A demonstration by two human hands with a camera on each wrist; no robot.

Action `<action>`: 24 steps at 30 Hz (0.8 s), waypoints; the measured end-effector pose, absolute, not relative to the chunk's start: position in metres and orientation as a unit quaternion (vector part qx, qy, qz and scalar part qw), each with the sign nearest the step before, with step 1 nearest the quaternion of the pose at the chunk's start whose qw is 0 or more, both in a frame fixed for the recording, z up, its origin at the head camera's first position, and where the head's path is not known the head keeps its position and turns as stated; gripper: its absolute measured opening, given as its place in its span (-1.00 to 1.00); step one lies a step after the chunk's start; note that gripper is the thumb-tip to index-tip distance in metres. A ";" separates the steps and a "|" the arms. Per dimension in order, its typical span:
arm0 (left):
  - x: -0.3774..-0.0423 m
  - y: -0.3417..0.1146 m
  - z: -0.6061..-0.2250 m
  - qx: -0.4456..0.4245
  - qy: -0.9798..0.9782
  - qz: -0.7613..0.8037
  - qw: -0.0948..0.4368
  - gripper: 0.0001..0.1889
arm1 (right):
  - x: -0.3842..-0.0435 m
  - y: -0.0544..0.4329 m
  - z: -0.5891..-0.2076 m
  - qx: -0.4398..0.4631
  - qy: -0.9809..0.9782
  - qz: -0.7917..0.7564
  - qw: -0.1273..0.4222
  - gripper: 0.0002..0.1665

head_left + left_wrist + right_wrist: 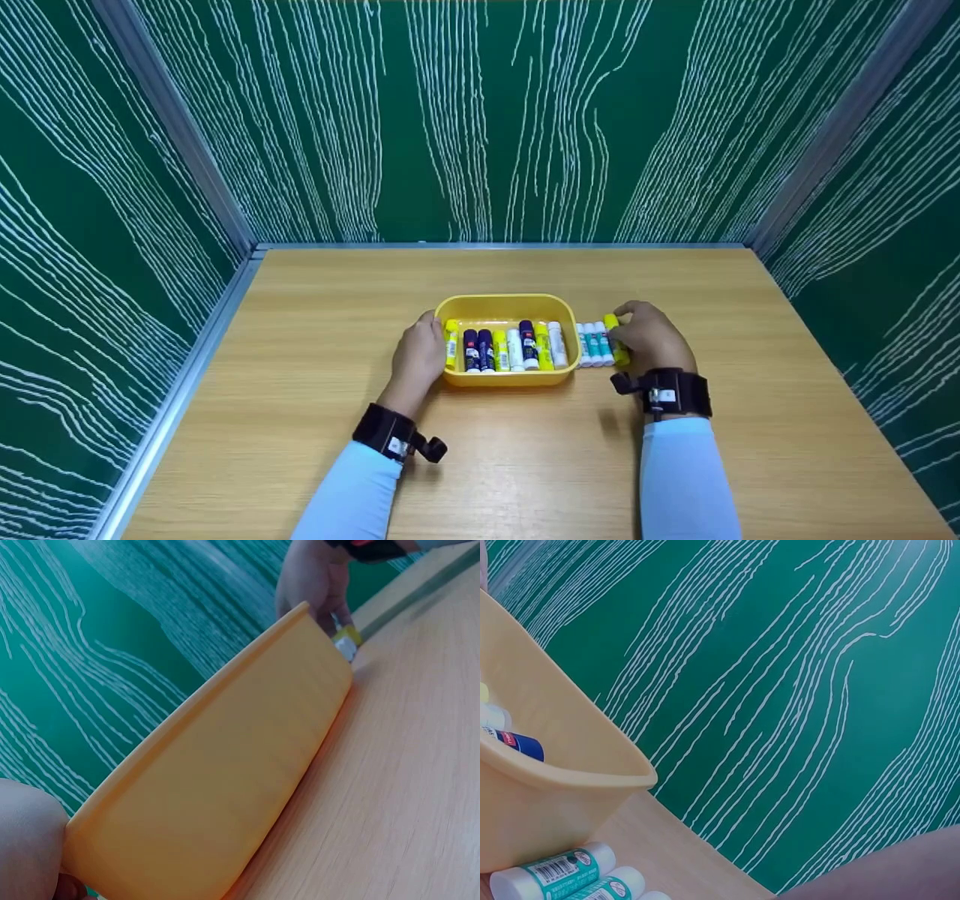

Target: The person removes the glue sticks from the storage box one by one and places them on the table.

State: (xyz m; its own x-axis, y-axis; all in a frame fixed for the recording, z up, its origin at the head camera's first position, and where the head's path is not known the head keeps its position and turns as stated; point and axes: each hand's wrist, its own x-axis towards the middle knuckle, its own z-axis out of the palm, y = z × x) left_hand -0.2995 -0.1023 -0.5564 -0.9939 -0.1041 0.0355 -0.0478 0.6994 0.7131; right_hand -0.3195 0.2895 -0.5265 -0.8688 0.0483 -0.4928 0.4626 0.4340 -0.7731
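Observation:
A yellow plastic bin (506,380) holds a row of glue sticks (514,349) in yellow, dark blue and white. My left hand (420,351) grips the bin's left end. In the left wrist view the bin's long side (202,765) fills the middle, with part of that hand (28,840) at its corner. Outside the bin's right end, several white-and-teal glue sticks (593,345) lie side by side on the table. At the right end of that row my right hand (660,341) holds a yellow glue stick (612,322) between thumb and fingers; its fingertips are partly hidden.
The wooden table (510,465) ends at a metal rail (495,245) along the back. Green panels (510,120) with white wavy lines stand behind and at both sides. Each wrist wears a black strap (679,393) with a small camera mount.

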 end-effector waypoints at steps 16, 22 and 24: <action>-0.300 -0.103 -0.556 0.044 -0.920 -0.388 0.033 -0.49 | -0.317 0.290 -0.523 0.164 0.805 -0.534 0.201 -0.20; -0.298 -0.101 -0.555 0.045 -0.920 -0.388 0.035 -0.50 | -0.314 0.289 -0.517 0.165 0.814 -0.522 0.194 -0.17; -0.298 -0.101 -0.555 0.044 -0.920 -0.388 0.038 -0.51 | -0.314 0.289 -0.512 0.153 0.841 -0.484 0.185 -0.18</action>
